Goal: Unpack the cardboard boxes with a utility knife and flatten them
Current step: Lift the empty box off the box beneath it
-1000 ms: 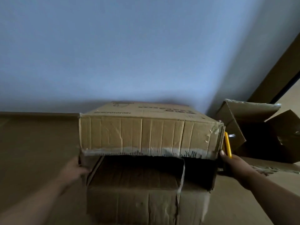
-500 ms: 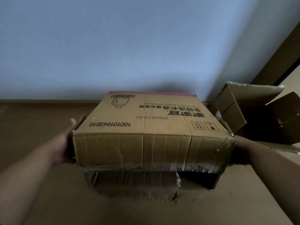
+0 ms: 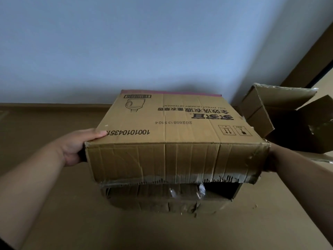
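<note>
A brown cardboard box (image 3: 171, 123) with upside-down print and a barcode sits tilted in the middle, its printed face toward me. My left hand (image 3: 77, 147) grips its near left corner, thumb on the top face. My right hand (image 3: 275, 157) is against the box's right side, with the fingers hidden behind the cardboard. Below the near edge hang torn flaps (image 3: 162, 197) with clear tape, and the dark inside shows through a gap. No utility knife is visible.
A second cardboard box (image 3: 281, 109), open with flaps raised, stands at the right against the wall. Brown floor (image 3: 54, 213) stretches left and in front. A pale wall (image 3: 144, 51) rises close behind the boxes.
The box has tipped toward me, showing its printed face. My left thumb has come onto the top. The yellow knife seen in my right hand a second ago is out of sight.
</note>
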Available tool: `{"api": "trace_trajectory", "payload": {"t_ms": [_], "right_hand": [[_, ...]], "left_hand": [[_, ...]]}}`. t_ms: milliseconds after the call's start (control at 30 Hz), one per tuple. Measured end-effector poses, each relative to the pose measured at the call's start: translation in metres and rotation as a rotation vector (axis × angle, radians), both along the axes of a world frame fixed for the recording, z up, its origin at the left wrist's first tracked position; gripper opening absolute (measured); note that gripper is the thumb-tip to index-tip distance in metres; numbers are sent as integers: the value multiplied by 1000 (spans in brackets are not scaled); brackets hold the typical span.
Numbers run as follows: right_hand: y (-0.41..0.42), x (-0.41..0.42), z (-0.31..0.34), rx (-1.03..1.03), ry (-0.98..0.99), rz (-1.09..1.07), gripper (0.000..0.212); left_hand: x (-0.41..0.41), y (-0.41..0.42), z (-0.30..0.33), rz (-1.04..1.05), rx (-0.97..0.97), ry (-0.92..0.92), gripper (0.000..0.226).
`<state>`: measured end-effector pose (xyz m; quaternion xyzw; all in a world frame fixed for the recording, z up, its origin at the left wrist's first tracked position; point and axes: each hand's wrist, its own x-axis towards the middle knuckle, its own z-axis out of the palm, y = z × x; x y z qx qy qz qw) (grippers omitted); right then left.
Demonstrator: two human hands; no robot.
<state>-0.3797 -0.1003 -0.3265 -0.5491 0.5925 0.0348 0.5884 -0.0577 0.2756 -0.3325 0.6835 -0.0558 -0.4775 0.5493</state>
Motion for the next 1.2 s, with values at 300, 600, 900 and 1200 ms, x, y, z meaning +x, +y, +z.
{"api": "trace_trajectory", "payload": {"t_ms": [300,600,900,1200], "right_hand": [[-40,-4,21,-139,-317,-178,27],[-14,-4,2,-64,-400,-242,40],[39,-52,-95,144,-122,-362,40],[34,-64,-112,255,42,-224,48]], "left_hand": [[5,-11,51,5,-295,-263,99],[-11,-2,11,41,-260,-279,74],[-72,10,-94,231,-72,59,50],[-76,31,-105,250,57,94,45]]}}
